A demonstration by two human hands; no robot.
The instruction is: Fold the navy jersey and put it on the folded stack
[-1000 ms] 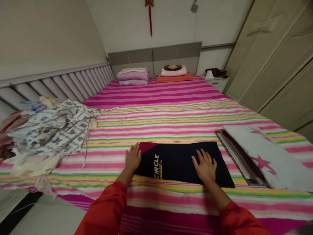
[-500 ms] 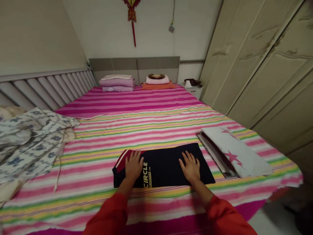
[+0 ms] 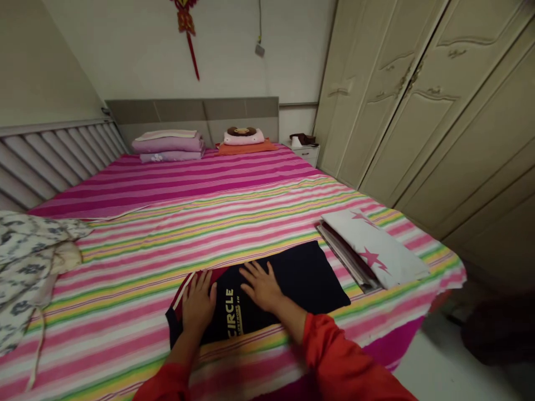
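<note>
A dark navy garment (image 3: 301,278), folded into a flat rectangle, lies on the striped bedsheet (image 3: 137,278). It has a red panel with white stripes at its left end and yellow "CIRCLE" lettering. My left hand (image 3: 199,301) rests flat on the red and navy left end, fingers spread. Palm down near the garment's middle, just right of the lettering, is my right hand (image 3: 262,287), its fingers spread too. Neither hand grips anything. Just right of the garment sits a white folding board or case (image 3: 376,250) with pink stars; its layered edge faces the garment.
Crumpled floral clothing (image 3: 25,262) lies at the bed's left side. Folded purple bedding (image 3: 169,146) and a pink pillow (image 3: 243,137) are by the headboard (image 3: 175,111). A railing (image 3: 54,159) runs along the left; a wardrobe (image 3: 401,111) stands on the right.
My right hand has slid left across the garment, from its right part to the middle. My left hand stays on the left end. The camera view has turned to the right.
</note>
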